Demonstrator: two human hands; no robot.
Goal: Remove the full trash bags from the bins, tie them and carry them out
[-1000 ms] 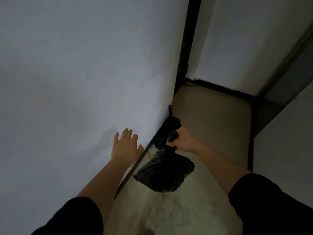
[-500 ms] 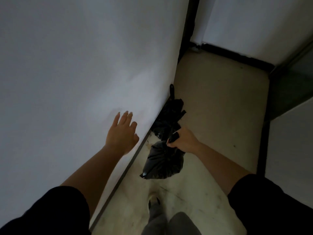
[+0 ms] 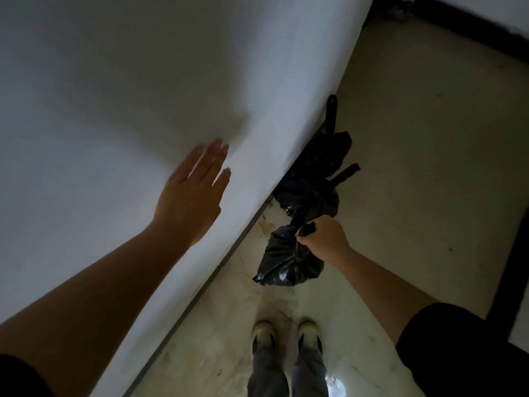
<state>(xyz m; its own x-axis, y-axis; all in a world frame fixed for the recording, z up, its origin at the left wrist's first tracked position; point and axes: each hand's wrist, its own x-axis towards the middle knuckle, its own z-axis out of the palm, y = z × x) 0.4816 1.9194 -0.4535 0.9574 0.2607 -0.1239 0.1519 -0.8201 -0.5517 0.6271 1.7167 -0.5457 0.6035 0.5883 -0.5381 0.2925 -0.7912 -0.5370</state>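
Observation:
A small tied black trash bag [image 3: 287, 260] hangs from my right hand [image 3: 325, 239], which grips its knotted neck just above the floor. Beyond it a second black trash bag [image 3: 313, 174] lies on the floor against the foot of the white wall, its handle loops sticking up. My left hand [image 3: 191, 196] is spread flat, fingers apart, at the white wall [image 3: 114, 110] and holds nothing.
The pale stained floor [image 3: 415, 167] runs ahead to a dark skirting [image 3: 458, 27] at the far wall. A dark door frame [image 3: 512, 267] stands on the right. My two shoes [image 3: 286, 336] stand close behind the hanging bag.
The view has tilted downward, so my feet now show. My right hand with the bag has moved closer to the bag on the floor. My left hand has stayed at the wall.

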